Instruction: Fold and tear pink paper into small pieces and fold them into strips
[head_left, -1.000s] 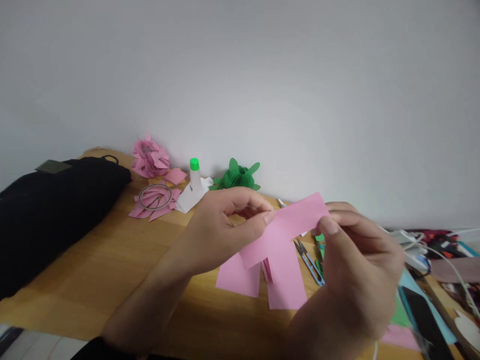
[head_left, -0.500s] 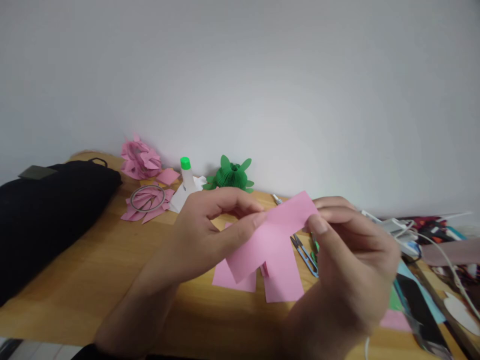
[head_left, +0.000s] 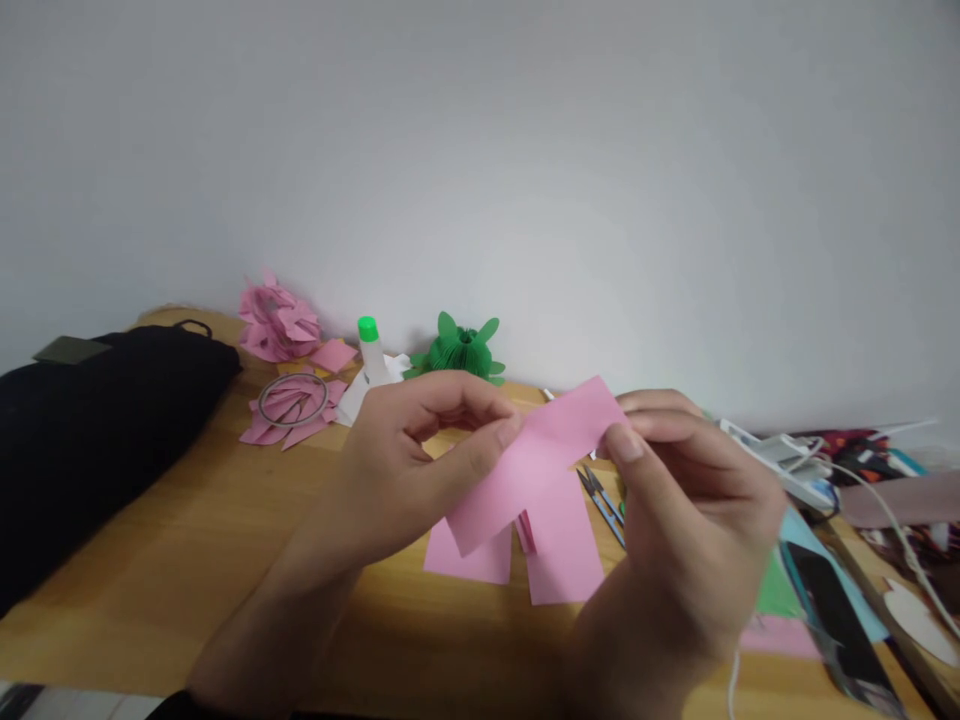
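Note:
Between my two hands, a strip of pink paper is held tilted above the table, its right end raised. My left hand pinches its upper left edge between thumb and fingers. At the right end, my right hand grips the corner, thumb in front and fingers behind. Below the strip lie more pink paper pieces on the wooden table, partly covered by it. Blue thread snips rest just left of my right hand, their handle end hidden behind it.
At the back stand a green folded-paper piece and a glue stick. Pink paper scraps and a ring lie back left. A black bag covers the left; a phone and a white cable lie right.
Both hands and the pink strip have shifted slightly left, with the strip's right end a touch higher. The grip of each hand is the same.

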